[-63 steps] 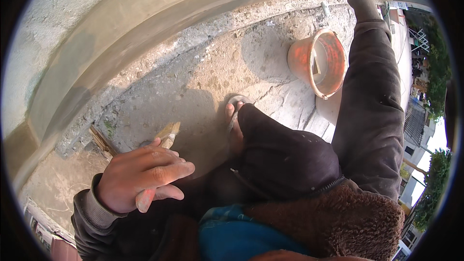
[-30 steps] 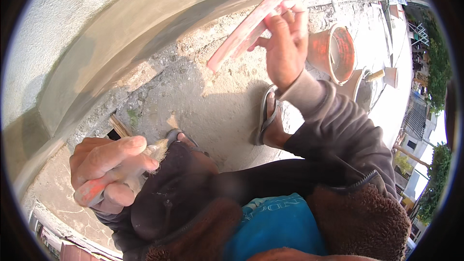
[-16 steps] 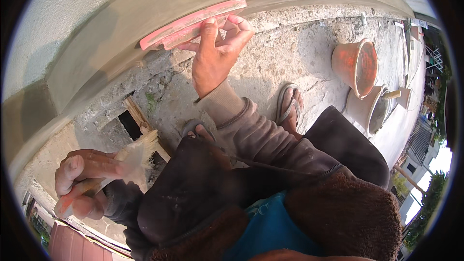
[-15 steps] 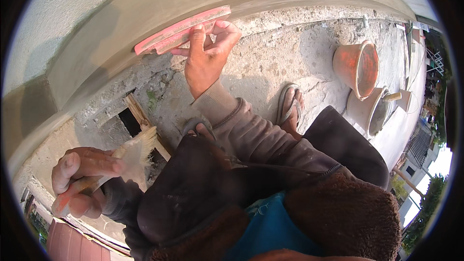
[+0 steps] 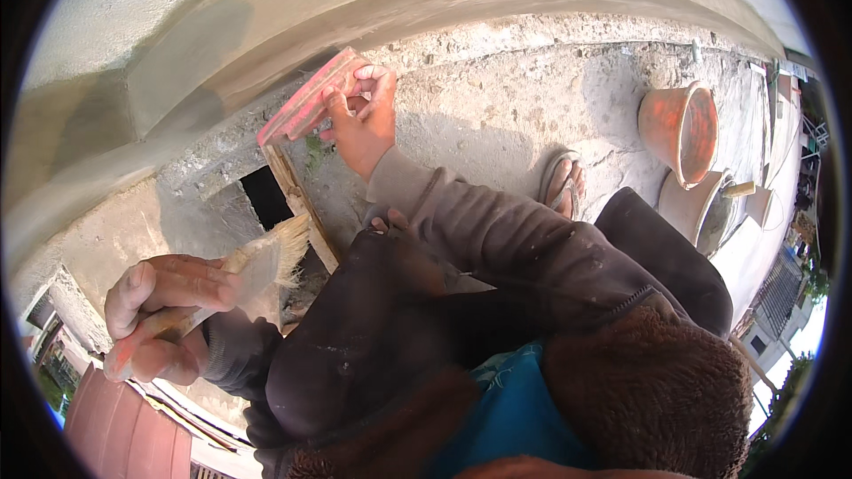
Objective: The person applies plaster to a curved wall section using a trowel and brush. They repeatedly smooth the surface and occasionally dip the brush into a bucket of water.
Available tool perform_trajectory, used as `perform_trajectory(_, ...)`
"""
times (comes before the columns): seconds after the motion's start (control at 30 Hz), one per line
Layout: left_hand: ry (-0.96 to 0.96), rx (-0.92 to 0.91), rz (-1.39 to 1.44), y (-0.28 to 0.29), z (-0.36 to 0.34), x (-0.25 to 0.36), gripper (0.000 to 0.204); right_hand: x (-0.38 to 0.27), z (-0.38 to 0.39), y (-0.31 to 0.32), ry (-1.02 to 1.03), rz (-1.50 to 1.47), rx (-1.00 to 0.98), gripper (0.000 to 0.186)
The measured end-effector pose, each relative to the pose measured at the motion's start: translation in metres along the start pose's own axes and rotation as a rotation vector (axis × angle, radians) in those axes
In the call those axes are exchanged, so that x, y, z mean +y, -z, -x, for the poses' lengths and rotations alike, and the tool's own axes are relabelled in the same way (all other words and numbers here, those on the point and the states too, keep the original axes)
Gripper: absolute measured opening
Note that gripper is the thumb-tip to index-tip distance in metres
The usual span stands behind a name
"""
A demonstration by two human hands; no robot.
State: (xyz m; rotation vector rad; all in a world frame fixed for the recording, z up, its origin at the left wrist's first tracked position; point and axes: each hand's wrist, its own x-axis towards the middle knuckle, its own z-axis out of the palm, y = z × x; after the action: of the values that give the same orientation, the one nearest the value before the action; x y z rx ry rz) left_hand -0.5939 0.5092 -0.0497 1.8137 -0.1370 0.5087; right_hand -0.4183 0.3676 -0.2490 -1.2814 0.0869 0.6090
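Observation:
My right hand [image 5: 366, 129] is closed on the handle of a pink plastering float [image 5: 306, 98]. The float is tilted, its blade side turned toward the wall, close to the lower edge of the smooth grey-brown render band [image 5: 293, 18]. Whether it touches the render I cannot tell. At the lower left, my left hand [image 5: 169, 297] grips the handle of a wide paintbrush [image 5: 288, 248]. Its pale, splayed bristles point to the right, over the broken ground and apart from the wall.
An orange, mortar-smeared bucket [image 5: 661, 129] stands on the rough concrete [image 5: 506, 115] to the right. Beside it a second bucket [image 5: 682, 200] has a wooden handle sticking out. A dark square hole [image 5: 265, 198] edged by a wooden strip [image 5: 297, 200] lies between my hands.
The float has come down and nearer from the render band toward its lower edge, and slants more steeply. My left hand still holds the brush. The whole view has shifted slightly.

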Motion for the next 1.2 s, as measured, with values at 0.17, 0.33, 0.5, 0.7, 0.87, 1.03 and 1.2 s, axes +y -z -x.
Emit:
perform_trajectory(0.17,-0.090,0.081,0.116,-0.037,-0.032,-0.018,0.079,-0.120,-0.003,0.136,0.352,0.673,-0.654,0.043)
perform_trajectory(0.33,-0.038,0.059,0.086,-0.069,-0.057,-0.037,0.068,-0.309,-0.014,0.276,0.279,1.138,-0.610,0.039)
perform_trajectory(0.5,0.006,-0.111,0.072,-0.080,-0.077,-0.051,0.065,-0.458,0.069,0.420,0.292,0.897,0.012,0.021)
perform_trajectory(0.7,0.530,-0.469,-0.274,-0.136,-0.135,-0.012,0.047,-0.439,0.236,0.624,-0.313,1.775,0.750,0.035)
perform_trajectory(0.87,0.899,-0.558,-0.211,-0.152,-0.151,-0.038,0.023,-0.343,0.227,0.715,-0.630,1.757,0.531,0.025)
perform_trajectory(1.03,1.114,-0.690,-0.436,-0.157,-0.152,-0.070,0.026,-0.284,0.167,0.767,-0.565,1.661,0.438,0.029)
perform_trajectory(1.2,1.265,-0.688,-0.344,-0.186,-0.171,-0.061,0.027,-0.265,0.151,0.799,-0.491,1.643,0.477,0.030)
